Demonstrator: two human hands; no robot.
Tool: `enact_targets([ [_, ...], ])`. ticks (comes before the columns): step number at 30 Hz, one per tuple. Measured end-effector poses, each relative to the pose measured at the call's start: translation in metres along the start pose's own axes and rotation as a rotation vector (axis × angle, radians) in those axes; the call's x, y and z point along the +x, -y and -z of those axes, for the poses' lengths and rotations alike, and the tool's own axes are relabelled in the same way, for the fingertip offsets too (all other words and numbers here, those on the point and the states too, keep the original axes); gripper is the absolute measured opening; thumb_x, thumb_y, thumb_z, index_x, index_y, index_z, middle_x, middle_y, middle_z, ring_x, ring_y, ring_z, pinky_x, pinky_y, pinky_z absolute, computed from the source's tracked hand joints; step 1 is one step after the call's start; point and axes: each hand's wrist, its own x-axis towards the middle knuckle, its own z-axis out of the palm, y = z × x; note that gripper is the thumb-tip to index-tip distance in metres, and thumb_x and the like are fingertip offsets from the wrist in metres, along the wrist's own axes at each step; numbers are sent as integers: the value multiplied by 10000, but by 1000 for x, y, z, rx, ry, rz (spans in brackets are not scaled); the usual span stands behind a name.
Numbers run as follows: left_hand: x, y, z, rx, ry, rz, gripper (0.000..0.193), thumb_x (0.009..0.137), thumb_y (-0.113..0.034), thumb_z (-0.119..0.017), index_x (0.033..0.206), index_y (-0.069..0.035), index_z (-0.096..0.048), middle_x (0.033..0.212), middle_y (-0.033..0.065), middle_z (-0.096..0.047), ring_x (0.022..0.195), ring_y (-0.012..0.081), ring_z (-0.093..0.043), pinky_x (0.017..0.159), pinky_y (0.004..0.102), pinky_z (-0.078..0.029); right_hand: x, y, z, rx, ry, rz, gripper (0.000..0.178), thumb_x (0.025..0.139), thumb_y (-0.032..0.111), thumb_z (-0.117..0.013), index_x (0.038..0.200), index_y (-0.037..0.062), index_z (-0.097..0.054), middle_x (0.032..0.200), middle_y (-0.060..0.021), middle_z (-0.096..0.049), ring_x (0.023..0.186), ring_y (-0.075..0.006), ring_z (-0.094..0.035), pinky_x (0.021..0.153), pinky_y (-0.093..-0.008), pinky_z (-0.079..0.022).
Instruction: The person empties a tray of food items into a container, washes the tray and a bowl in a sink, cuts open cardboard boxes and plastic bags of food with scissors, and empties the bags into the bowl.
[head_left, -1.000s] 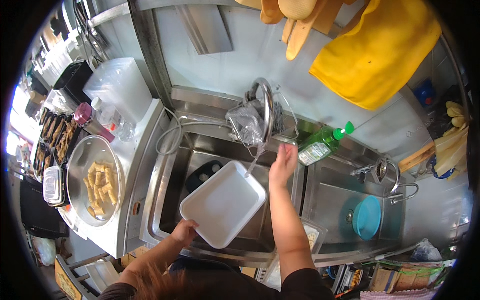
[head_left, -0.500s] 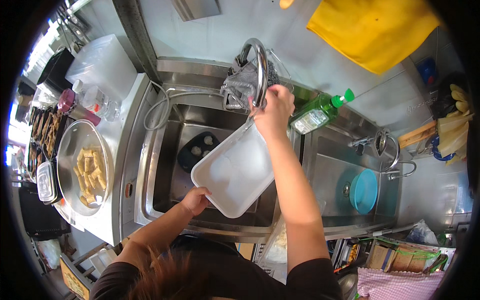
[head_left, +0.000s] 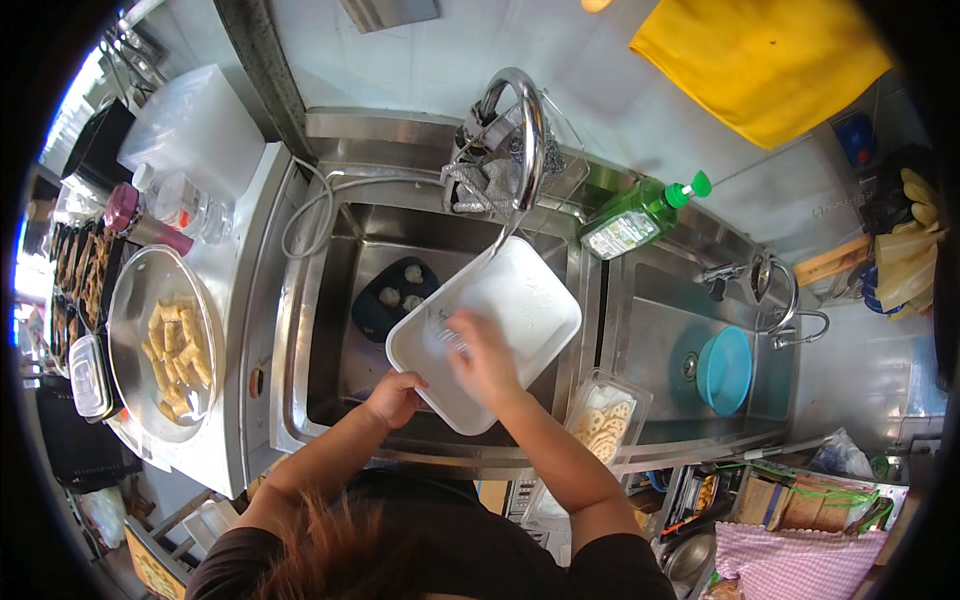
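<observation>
A white rectangular tray [head_left: 540, 300] is tilted over the left sink basin, under the curved metal faucet [head_left: 527, 130]. A thin stream of water runs from the spout into the tray. My left hand [head_left: 396, 398] is closed on the tray's near left edge, thumb over the rim. My right hand [head_left: 482, 365] is down inside the tray against its surface; motion smears its fingers, and I cannot tell whether anything is in them. Partly behind the tray, a dark dish [head_left: 385, 300] with several small whitish lumps sits in the basin.
A green soap bottle [head_left: 635, 220] stands behind the divider, right of grey cloths [head_left: 480, 185] in a wire rack. A turquoise bowl [head_left: 725, 370] rests in the right basin. Sliced lotus root [head_left: 605, 425] sits in a clear container by the front edge. Left stands a bowl of rolls [head_left: 120, 340].
My right hand has left the faucet and come down into the tray. The lotus root container, formerly behind my arm, now shows. My left hand keeps its grip.
</observation>
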Motion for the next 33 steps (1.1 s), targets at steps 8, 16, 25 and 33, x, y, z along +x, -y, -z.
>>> enact_targets([
  [8,-14,-1,2,-2,-21,-47,618,651,-25,-552,1263,-44,-468,1170,132,-576,1087,300,-553,918,490,-454,46,-97,-26,-470,-108,-182,483,885,337,-528,1308,111,-475,1381,-122,-432,1321,-336,-314,1100,-487,-204],
  [16,-8,-19,32,28,-63,89,470,707,-91,-517,1173,-29,-522,1099,123,-607,1004,296,-601,898,507,-483,7,5,-95,-12,144,98,359,868,306,-558,1139,72,-574,1263,-138,-492,1161,-367,-431,1000,-527,-287],
  [25,-14,-37,47,-4,-172,-34,589,629,-59,-506,1217,-19,-494,1120,159,-582,998,354,-593,873,539,-480,0,-21,-34,-23,615,216,98,757,207,-673,852,186,-669,1048,10,-589,1066,-246,-479,938,-440,-318],
  [33,-26,-29,25,86,-144,-77,634,628,-49,-515,1259,-34,-461,1099,156,-580,1004,340,-593,836,497,-517,32,-105,-41,-407,-26,-241,250,816,139,-622,1059,178,-576,1086,-61,-566,1051,-322,-495,876,-442,-381],
])
